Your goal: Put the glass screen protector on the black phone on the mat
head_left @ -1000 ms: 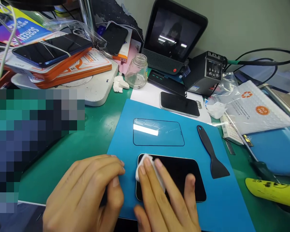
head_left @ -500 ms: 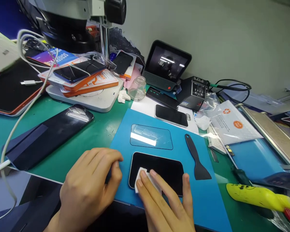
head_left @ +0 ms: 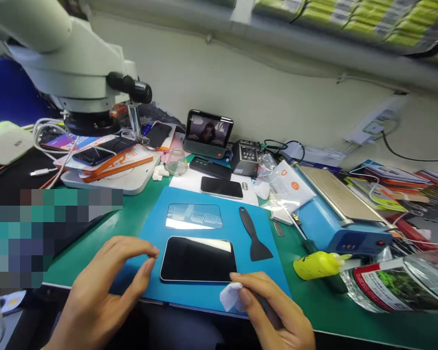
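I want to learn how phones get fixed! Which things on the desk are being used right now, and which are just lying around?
In use:
- phone on the blue mat
- white wipe pinched in the right hand
- left hand hovering beside the phone

Lying about:
- clear screen glass
- black scraper
- second phone
- glass jar
- microscope
- yellow bottle

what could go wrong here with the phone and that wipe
The phone lies screen-up near the front edge of the blue mat; a nudge from the left hand beside it could slide it toward the bench edge. The right hand pinches the white wipe off the glass, so bare fingertips might smudge the screen. The glass protector and black scraper lie close by and could get knocked.
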{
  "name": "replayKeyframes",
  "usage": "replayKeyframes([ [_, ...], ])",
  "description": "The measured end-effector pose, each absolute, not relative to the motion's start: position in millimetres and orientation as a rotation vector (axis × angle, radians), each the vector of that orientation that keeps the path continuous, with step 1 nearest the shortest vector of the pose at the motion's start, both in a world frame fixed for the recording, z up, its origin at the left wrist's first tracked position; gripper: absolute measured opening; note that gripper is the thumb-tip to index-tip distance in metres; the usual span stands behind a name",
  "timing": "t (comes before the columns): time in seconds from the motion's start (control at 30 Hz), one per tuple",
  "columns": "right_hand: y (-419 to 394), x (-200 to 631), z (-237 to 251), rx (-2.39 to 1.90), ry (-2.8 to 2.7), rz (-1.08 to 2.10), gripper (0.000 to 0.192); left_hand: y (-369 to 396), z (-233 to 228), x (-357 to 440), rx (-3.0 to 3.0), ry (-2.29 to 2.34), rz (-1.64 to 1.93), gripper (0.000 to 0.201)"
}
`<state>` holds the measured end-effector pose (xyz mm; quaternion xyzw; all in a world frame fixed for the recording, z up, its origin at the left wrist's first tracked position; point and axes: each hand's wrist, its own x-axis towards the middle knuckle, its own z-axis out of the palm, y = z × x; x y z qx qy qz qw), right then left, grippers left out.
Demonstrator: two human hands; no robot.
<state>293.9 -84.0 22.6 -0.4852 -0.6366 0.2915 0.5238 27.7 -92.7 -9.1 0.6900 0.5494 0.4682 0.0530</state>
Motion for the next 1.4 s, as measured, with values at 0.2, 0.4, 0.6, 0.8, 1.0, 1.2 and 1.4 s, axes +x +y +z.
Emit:
replayKeyframes([
  [0.2,-64.2,302.2,14.3,-1.012,-1.519,1.114,0.019,-75.1,24.0,71.2,2.321,1.303,1.109,0.032],
  [0.4,-68.5,304.1,2.8,-0.96,-1.4,1.197,0.024,-46.6,39.7,103.0,2.341,1.191,0.923,0.012],
  [0.6,-65.6,302.8,-9.8,-0.965,-1.23,1.211,0.036,-34.2,62.1,110.5,2.328,1.136,0.702,0.017],
  [0.8,-62.6,299.9,-13.3,-0.976,-1.158,1.202,0.042,-13.5,79.1,107.1,2.164,1.124,0.629,0.024],
  [1.0,-63.9,298.4,-12.4,-0.973,-1.136,1.24,0.047,53.7,73.4,92.7,2.147,1.318,0.762,0.029],
  [1.2,-63.9,297.5,-13.4,-0.982,-1.118,1.216,0.052,129.6,46.0,102.2,2.175,1.462,0.703,0.04],
  [1.4,-59.2,300.7,-19.7,-1.019,-1.173,1.202,0.061,147.3,36.8,107.0,2.271,1.686,0.704,0.038],
])
